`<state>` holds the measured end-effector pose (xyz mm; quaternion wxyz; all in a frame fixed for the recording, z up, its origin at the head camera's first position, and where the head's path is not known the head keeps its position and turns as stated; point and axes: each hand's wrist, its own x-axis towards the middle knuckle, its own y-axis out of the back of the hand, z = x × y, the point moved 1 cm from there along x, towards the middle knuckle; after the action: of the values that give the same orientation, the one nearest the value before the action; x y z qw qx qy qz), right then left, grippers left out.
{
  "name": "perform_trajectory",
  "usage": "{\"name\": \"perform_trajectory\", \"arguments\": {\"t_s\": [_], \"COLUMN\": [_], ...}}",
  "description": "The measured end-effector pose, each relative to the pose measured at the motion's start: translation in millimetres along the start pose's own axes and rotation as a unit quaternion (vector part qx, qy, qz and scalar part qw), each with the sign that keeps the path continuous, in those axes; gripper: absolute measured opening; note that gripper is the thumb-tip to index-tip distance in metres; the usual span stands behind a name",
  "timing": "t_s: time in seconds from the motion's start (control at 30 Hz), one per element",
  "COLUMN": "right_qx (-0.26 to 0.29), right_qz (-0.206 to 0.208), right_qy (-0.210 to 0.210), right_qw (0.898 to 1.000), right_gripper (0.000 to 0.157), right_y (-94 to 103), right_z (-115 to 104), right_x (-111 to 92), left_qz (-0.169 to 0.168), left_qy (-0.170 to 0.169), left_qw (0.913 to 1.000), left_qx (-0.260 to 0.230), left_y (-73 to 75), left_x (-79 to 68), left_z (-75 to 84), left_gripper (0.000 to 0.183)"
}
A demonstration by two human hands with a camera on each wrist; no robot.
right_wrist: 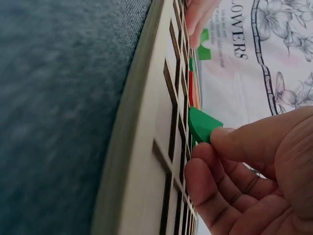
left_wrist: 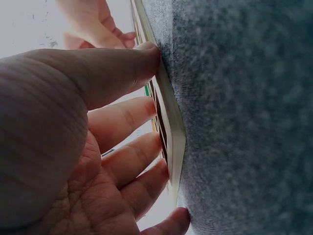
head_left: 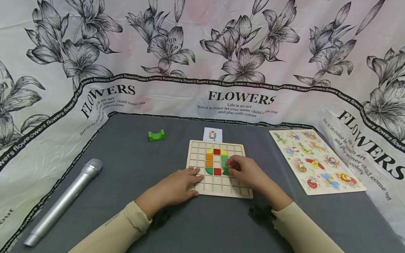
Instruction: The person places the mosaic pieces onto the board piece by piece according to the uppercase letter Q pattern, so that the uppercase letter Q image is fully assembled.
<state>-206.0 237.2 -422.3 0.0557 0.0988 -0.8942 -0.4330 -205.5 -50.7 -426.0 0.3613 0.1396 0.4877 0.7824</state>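
A wooden grid board (head_left: 221, 189) lies on the grey table, with red, yellow, orange and green tiles forming a ring in its cells. Thumb and forefinger of my right hand (head_left: 248, 172) pinch a green quarter-round tile (right_wrist: 203, 125) by one corner. That tile is tilted over the lower right corner of the ring, beside a red tile (head_left: 217, 171). My left hand (head_left: 177, 186) rests at the board's left side, its fingers extended onto the surface and the thumb against the edge (left_wrist: 171, 112).
Behind the board lies a small pattern card (head_left: 212, 134). A green notched block (head_left: 156, 135) sits at the back left, and a silver microphone (head_left: 64, 200) lies at the left. An animal puzzle board (head_left: 316, 161) is on the right. Flower-printed cloth (head_left: 177, 98) borders the table.
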Motion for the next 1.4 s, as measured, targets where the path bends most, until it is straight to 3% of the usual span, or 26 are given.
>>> {"name": "perform_trajectory", "arguments": {"t_s": [0.23,0.7,0.93,1.17,1.4], "right_qx": [-0.011,-0.026,-0.025,-0.046,-0.060], "right_qz": [-0.009,0.022,0.038,0.073,0.017], "right_qy": [0.003,0.027,0.010,-0.014,-0.052], "right_qw": [1.000,0.999,0.999,0.996,0.997], "right_gripper": [0.011,0.017,0.019,0.022,0.018], "right_y": [-4.1,-11.8,-0.5,37.9,45.7], "right_z": [-2.8,-2.1,-0.6,29.4,61.8], "right_x": [5.8,6.1,2.5,-12.4,-35.3], "left_qz": [0.001,0.001,-0.001,-0.002,-0.002], "left_qy": [0.002,0.002,0.000,0.003,0.005], "left_qw": [1.0000,1.0000,1.0000,1.0000,1.0000], "left_qx": [0.000,-0.001,-0.002,-0.001,0.004], "left_y": [-1.9,0.4,0.2,-3.2,-0.8], "left_x": [3.2,1.1,1.0,2.9,2.2], "left_z": [-0.8,-0.2,0.6,-0.8,1.2], "left_gripper": [0.057,0.058,0.058,0.058,0.058]}}
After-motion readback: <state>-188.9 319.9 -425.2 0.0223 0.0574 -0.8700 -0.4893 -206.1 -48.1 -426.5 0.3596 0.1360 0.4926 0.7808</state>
